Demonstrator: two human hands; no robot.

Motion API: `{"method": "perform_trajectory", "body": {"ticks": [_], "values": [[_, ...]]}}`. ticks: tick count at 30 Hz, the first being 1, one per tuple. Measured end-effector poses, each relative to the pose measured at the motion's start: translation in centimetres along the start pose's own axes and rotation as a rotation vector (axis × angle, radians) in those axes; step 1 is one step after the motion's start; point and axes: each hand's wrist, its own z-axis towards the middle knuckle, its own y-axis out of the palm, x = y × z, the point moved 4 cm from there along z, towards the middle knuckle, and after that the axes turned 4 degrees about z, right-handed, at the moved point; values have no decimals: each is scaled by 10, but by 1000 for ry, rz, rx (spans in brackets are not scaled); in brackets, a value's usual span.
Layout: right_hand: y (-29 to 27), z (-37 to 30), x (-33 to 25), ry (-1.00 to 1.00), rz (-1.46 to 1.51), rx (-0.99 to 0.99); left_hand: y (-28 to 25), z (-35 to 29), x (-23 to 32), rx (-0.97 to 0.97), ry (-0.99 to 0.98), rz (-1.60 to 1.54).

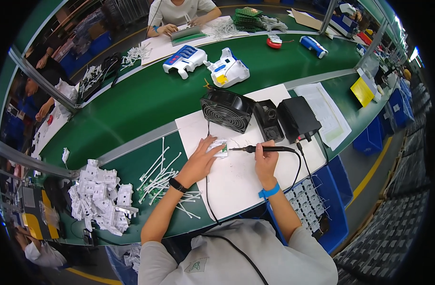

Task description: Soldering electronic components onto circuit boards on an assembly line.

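My left hand [198,162], a black band at its wrist, rests on the white sheet with its fingers holding down a small white plastic part with a green circuit board [224,149]. A black soldering iron [274,148] lies in the closed grip of my right hand [266,167], which has a blue wrist strap. The iron's tip points left and ends close to the board's right edge; whether it touches is too small to tell. Just beyond stand a black fan [227,110], a soldering iron stand [267,121] and a black power box [299,118].
White plastic parts [101,197] are heaped at the left, beside loose white cables [160,178]. A blue bin [338,221] with rows of parts sits at the right. Blue-and-white housings [229,69] lie on the green belt [127,109]; a person [182,14] works across it.
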Motion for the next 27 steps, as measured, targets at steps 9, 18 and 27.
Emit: {"method": "perform_trajectory", "body": {"ticks": [9, 18, 27], "values": [[5, 2, -1, 39, 94, -63, 1, 2, 3, 1, -17, 8], [4, 3, -4, 20, 56, -44, 1, 3, 4, 0, -24, 20], [5, 2, -1, 53, 72, -73, 0, 3, 5, 14, -19, 26]]}}
